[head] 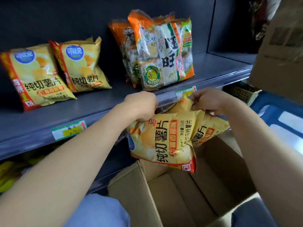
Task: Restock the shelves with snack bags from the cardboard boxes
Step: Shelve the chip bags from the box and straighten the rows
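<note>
Both hands are gripping yellow chip bags at centre frame, above an open box at lower centre. The left hand is clasping the top edge of the front bag, which is hanging sideways over the box mouth. The right hand is pinching the crumpled top of a second bag just behind it; the two bags are touching. The visible part of the box interior is showing bare cardboard walls and floor. On the dark shelf, at upper left, two matching chip bags are leaning upright side by side. At upper centre, two orange rice-cracker packs are standing one behind the other. Another box is occupying the upper right corner, its contents hidden. A blue crate is sitting at right.
</note>
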### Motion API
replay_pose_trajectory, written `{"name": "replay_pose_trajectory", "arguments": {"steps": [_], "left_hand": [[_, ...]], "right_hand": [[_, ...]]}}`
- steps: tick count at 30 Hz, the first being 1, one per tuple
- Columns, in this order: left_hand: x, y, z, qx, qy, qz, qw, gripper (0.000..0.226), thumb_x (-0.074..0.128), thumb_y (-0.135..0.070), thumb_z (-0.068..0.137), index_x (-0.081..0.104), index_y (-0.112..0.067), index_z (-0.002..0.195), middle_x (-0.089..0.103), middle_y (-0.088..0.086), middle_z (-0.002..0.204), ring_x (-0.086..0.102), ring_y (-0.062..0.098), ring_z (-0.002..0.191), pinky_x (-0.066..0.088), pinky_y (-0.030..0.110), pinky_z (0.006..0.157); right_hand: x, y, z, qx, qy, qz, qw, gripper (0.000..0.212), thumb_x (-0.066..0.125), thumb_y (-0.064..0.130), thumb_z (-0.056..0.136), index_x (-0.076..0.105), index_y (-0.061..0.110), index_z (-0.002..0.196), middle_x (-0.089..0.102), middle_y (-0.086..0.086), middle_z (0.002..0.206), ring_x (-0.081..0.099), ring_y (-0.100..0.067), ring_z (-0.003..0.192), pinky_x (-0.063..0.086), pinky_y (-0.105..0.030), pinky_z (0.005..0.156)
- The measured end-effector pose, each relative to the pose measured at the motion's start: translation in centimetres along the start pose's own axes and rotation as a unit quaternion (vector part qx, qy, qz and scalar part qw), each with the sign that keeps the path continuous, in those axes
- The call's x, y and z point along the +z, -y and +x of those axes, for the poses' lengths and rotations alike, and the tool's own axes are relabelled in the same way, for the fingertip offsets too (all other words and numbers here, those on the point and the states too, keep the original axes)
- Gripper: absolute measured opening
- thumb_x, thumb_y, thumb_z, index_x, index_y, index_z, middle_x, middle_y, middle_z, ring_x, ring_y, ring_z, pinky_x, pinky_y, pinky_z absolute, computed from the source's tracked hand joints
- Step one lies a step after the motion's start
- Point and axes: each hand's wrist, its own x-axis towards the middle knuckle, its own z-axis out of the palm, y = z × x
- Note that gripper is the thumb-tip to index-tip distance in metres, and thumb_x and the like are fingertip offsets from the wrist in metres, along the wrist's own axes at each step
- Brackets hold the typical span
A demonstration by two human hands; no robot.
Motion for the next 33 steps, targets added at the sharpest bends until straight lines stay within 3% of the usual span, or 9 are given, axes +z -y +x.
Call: {"name": "replay_pose_trajectory", "arguments": {"steps": [2,4,9,12,15,19,24,28,33], "left_hand": [[-2.0,1.2,-0.8,-0.007,-0.021,0.008,1.0,0.022,0.05,-0.005,0.085,0.056,-0.023,0.075,0.062,0.001,0.093,0.058,0.024,0.087,0.05,0.034,0.069],[-4.2,2.7,-1.9,-0.031,-0.048,0.022,0.998,0.027,0.05,-0.003,0.084,0.055,-0.023,0.068,0.061,-0.001,0.09,0.058,0.023,0.085,0.046,0.032,0.063],[-8.4,7.2,-4.8,-0.114,-0.127,0.1,0.98,0.023,0.051,0.001,0.085,0.062,-0.019,0.082,0.059,0.001,0.088,0.056,0.024,0.082,0.042,0.035,0.063],[-10.2,10.2,-6.4,-0.181,-0.168,0.165,0.955,0.021,0.048,0.001,0.086,0.06,-0.017,0.089,0.053,0.003,0.091,0.049,0.024,0.08,0.038,0.035,0.067],[-11.3,12.9,-7.3,-0.235,-0.176,0.231,0.927,0.028,0.049,0.003,0.084,0.063,-0.015,0.1,0.051,0.005,0.092,0.055,0.029,0.087,0.036,0.034,0.068],[-11.9,15.5,-6.8,-0.286,-0.147,0.275,0.906,0.024,0.052,-0.001,0.088,0.061,-0.01,0.108,0.056,0.008,0.095,0.059,0.029,0.103,0.035,0.032,0.067],[-10.9,18.8,-4.4,-0.322,-0.111,0.27,0.901,0.024,0.06,-0.016,0.09,0.06,-0.008,0.113,0.05,0.008,0.086,0.05,0.022,0.085,0.038,0.029,0.07],[-7.8,20.2,-1.7,-0.28,-0.107,0.311,0.902,0.026,0.053,-0.012,0.094,0.061,-0.009,0.118,0.061,0.008,0.117,0.055,0.027,0.111,0.044,0.032,0.08],[-4.9,20.0,1.2,-0.129,-0.193,0.402,0.886,0.028,0.048,-0.007,0.094,0.062,-0.007,0.118,0.059,0.008,0.116,0.046,0.027,0.115,0.038,0.034,0.091]], "right_hand": [[-1.4,2.0,0.1,-0.021,-0.003,0.032,0.999,0.018,0.058,-0.006,0.086,0.064,0.009,0.094,0.064,-0.016,0.084,0.064,-0.006,0.052,0.054,-0.022,0.049],[-2.1,4.4,0.2,-0.034,-0.004,0.097,0.995,0.028,0.056,-0.007,0.087,0.065,0.005,0.11,0.065,-0.023,0.109,0.068,-0.024,0.088,0.055,-0.042,0.088],[-1.0,11.2,1.5,-0.08,-0.016,0.233,0.969,0.037,0.05,-0.014,0.086,0.06,-0.001,0.12,0.062,-0.024,0.122,0.062,-0.035,0.11,0.05,-0.05,0.095],[0.8,15.3,3.4,-0.092,-0.038,0.273,0.957,0.032,0.056,-0.01,0.086,0.062,0.0,0.115,0.063,-0.022,0.121,0.061,-0.036,0.114,0.051,-0.052,0.094],[3.4,18.9,5.3,-0.121,-0.03,0.307,0.944,0.02,0.059,-0.005,0.085,0.067,0.013,0.091,0.066,-0.022,0.114,0.063,-0.037,0.109,0.052,-0.054,0.09],[6.9,22.2,6.8,-0.128,-0.015,0.365,0.922,0.029,0.055,-0.006,0.087,0.058,0.018,0.073,0.064,-0.015,0.094,0.063,-0.032,0.096,0.052,-0.056,0.09],[9.2,23.9,9.3,-0.14,-0.004,0.428,0.893,0.032,0.05,-0.008,0.09,0.056,0.017,0.071,0.064,-0.008,0.082,0.064,-0.026,0.08,0.056,-0.042,0.071],[11.2,23.6,11.1,-0.112,-0.01,0.407,0.907,0.029,0.049,-0.007,0.092,0.055,0.017,0.075,0.062,-0.008,0.082,0.063,-0.024,0.076,0.056,-0.041,0.071],[12.9,21.9,12.6,-0.065,-0.134,0.364,0.92,0.029,0.045,0.0,0.09,0.063,0.017,0.105,0.068,-0.009,0.101,0.063,-0.024,0.086,0.054,-0.035,0.07]]}}
